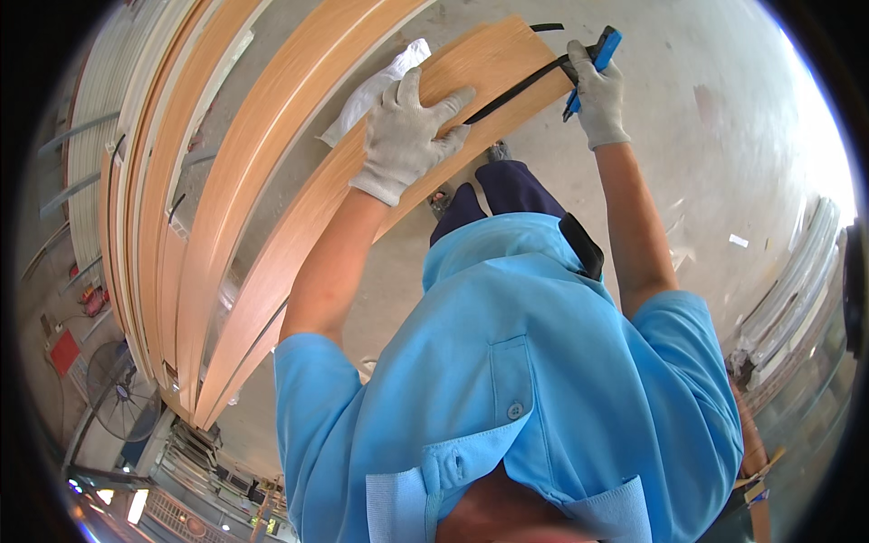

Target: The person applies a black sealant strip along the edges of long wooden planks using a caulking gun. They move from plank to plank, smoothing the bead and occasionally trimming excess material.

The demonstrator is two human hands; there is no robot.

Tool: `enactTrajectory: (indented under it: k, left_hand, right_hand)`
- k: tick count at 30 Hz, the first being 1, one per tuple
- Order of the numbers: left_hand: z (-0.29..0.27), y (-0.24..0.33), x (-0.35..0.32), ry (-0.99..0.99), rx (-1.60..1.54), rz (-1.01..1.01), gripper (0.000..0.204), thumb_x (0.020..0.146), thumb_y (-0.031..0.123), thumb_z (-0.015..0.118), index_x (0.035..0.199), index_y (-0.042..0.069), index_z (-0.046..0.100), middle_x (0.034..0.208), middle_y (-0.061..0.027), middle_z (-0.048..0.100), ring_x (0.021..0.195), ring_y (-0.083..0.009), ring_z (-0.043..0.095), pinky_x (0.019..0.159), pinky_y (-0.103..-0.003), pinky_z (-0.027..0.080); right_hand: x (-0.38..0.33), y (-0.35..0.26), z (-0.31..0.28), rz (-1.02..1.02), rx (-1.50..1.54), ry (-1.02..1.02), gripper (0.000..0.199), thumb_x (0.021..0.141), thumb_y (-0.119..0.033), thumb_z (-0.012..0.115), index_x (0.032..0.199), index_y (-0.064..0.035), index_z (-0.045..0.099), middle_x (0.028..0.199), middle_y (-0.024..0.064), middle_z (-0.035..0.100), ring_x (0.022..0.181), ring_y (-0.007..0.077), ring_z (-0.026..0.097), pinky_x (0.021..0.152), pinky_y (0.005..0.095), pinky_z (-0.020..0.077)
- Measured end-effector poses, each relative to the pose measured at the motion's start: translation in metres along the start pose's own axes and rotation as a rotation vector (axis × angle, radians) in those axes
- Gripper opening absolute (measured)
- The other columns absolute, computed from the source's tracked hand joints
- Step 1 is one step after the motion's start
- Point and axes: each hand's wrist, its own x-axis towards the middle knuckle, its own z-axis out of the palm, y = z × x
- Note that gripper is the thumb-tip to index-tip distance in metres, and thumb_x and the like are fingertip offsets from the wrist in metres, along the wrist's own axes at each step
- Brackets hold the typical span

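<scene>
L hand [407, 131], gloved: fingers spread, palm down on wood-look panel [326, 204], gripping nothing. R hand [599, 95], also gloved: clenched round blue/blk hand tool [608, 47]; fingers hide most of it, can't tell exact type. Blk strap [516, 90] runs across panel face from beside L fingers to R hand/tool.

Panel loc: in front of the person, slanting from near R hand down past L forearm to far lower L. It blocks view of part of the shoes [500, 151] & floor [706, 154]; L hand covers some of its face.

L side crowded: more long wood-look panels [281, 109] just beside, w/ crumpled white plastic [376, 95] in the gap near L fingertips. Pedestal fan [125, 398] + red box [63, 351] beyond, well apart. R side: plastic-wrapped long profiles [787, 290] on floor, clear of R arm.
</scene>
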Motion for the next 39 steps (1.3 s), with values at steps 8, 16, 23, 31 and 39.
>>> enactTrajectory:
  k: [8, 16, 23, 31, 39]
  left_hand:
    - [0.001, 0.012, 0.025, -0.078, -0.051, -0.05, 0.049, 0.086, 0.047, 0.073, 0.134, 0.039, 0.068, 0.142, -0.0285, 0.05, 0.129, -0.0458, 0.051, 0.108, -0.056, 0.044]
    - [0.0, 0.01, 0.025, -0.058, -0.034, -0.016, 0.052, 0.086, 0.046, 0.074, 0.136, 0.04, 0.066, 0.141, -0.0296, 0.05, 0.127, -0.0464, 0.053, 0.107, -0.055, 0.044]
    - [0.001, 0.009, 0.023, -0.034, -0.017, -0.002, 0.053, 0.084, 0.044, 0.076, 0.137, 0.038, 0.067, 0.138, -0.0293, 0.051, 0.125, -0.0458, 0.053, 0.106, -0.055, 0.045]
    - [0.0, 0.008, 0.024, -0.031, 0.042, 0.042, 0.056, 0.083, 0.044, 0.077, 0.138, 0.032, 0.067, 0.132, -0.0269, 0.05, 0.119, -0.0422, 0.054, 0.105, -0.052, 0.044]
    - [-0.001, 0.013, 0.031, -0.025, 0.147, 0.057, 0.065, 0.082, 0.048, 0.075, 0.143, 0.029, 0.061, 0.115, -0.0203, 0.05, 0.104, -0.0375, 0.055, 0.096, -0.051, 0.048]
  right_hand:
    - [0.0, 0.005, 0.007, 0.126, 0.162, 0.036, 0.032, 0.092, -0.033, 0.08, 0.096, -0.0023, 0.07, 0.082, -0.0012, 0.065, 0.072, 0.0079, 0.058, 0.063, 0.0256, 0.0443]
    - [0.007, -0.008, -0.006, 0.015, 0.039, -0.081, 0.033, 0.088, -0.032, 0.084, 0.09, -0.0027, 0.069, 0.073, -0.0018, 0.059, 0.062, 0.0072, 0.05, 0.057, 0.0248, 0.0409]
    - [0.016, -0.004, -0.004, 0.119, -0.009, -0.038, 0.039, 0.085, -0.038, 0.085, 0.076, -0.0097, 0.06, 0.067, -0.004, 0.052, 0.056, 0.0063, 0.042, 0.051, 0.0251, 0.0343]
    - [0.031, -0.008, 0.009, -0.028, -0.298, 0.013, 0.04, 0.085, -0.04, 0.085, 0.076, -0.0096, 0.06, 0.067, -0.0041, 0.053, 0.058, 0.0072, 0.045, 0.054, 0.0251, 0.0378]
    - [0.047, 0.012, 0.034, -0.015, -0.083, 0.047, 0.023, 0.089, -0.024, 0.08, 0.081, -0.0081, 0.065, 0.067, -0.0038, 0.054, 0.062, 0.0095, 0.045, 0.056, 0.0323, 0.0395]
